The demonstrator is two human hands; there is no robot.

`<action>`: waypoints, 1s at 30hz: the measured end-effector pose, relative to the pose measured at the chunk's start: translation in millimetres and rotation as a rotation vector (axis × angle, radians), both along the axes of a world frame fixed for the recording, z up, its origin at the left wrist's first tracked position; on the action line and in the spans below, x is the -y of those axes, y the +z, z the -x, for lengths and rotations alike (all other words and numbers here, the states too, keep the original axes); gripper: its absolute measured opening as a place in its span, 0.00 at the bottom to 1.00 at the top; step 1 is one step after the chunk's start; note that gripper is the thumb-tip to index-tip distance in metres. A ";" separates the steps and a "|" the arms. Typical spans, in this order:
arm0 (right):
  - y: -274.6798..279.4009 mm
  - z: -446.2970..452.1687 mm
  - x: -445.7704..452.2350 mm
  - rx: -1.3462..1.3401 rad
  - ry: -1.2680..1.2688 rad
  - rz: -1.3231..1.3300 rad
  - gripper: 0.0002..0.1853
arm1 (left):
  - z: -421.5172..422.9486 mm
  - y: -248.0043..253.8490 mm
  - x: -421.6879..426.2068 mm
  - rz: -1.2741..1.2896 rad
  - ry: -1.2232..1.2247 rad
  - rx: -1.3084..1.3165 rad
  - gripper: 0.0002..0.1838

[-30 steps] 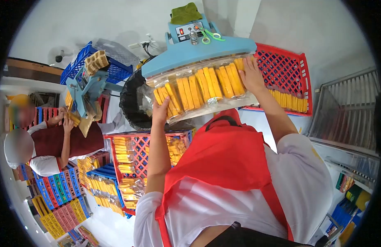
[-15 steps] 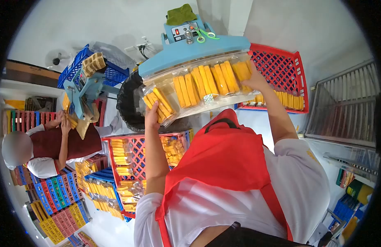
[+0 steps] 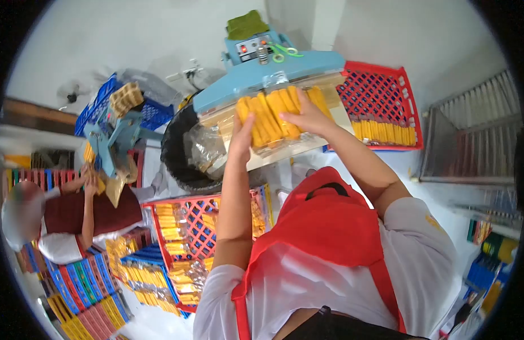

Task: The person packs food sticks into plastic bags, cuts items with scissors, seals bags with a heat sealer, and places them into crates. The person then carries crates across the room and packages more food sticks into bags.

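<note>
Over the pale work shelf (image 3: 336,107) of a light-blue bag sealer (image 3: 296,63), I have a row of clear plastic packs of yellow sticks (image 3: 267,116) squeezed together. My left hand (image 3: 243,135) presses against the left end, its fingers partly hidden behind the packs. From the right, my right hand (image 3: 310,116) grips the bunch, thumb across the front. Another yellow pack (image 3: 318,101) shows behind my right hand. On top of the sealer rest green-handled scissors (image 3: 284,52), a small bottle (image 3: 262,54) and a green cloth (image 3: 246,24).
A red crate (image 3: 412,107) with yellow packs stands at right. Left of the shelf is a black-lined bin (image 3: 174,150) with clear plastic. Another red crate (image 3: 202,212) of packs sits below. Further left, a person in a dark apron (image 3: 92,209) works at a second sealer (image 3: 111,133).
My hands have moved closer together, pushing the spread row of packs into a tight bunch. My left hand moved right and my right hand moved left. Clear plastic in the bin is now exposed.
</note>
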State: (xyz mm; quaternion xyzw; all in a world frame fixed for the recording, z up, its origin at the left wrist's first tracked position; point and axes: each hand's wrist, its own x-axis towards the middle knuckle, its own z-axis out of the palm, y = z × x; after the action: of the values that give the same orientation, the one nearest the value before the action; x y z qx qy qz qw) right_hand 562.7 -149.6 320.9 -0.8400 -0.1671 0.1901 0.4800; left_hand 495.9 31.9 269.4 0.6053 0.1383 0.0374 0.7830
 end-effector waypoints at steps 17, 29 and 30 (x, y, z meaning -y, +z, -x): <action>-56.3 26.6 0.7 -0.898 0.075 -0.909 0.32 | 37.4 -35.4 -13.0 0.465 0.053 -0.016 0.30; -6.6 -47.6 255.6 -0.358 0.406 -1.037 0.47 | 5.8 20.2 247.5 0.224 0.083 -0.013 0.26; -11.2 -61.1 289.9 -0.648 0.389 -1.201 0.44 | -8.8 8.9 277.0 0.264 0.057 -0.054 0.26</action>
State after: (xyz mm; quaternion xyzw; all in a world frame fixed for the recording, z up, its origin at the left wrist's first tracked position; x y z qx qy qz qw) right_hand 623.9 -439.5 309.7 -0.2862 -0.2389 0.3878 0.8430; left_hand 504.7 -245.1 278.4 0.4935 0.1800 0.0247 0.8505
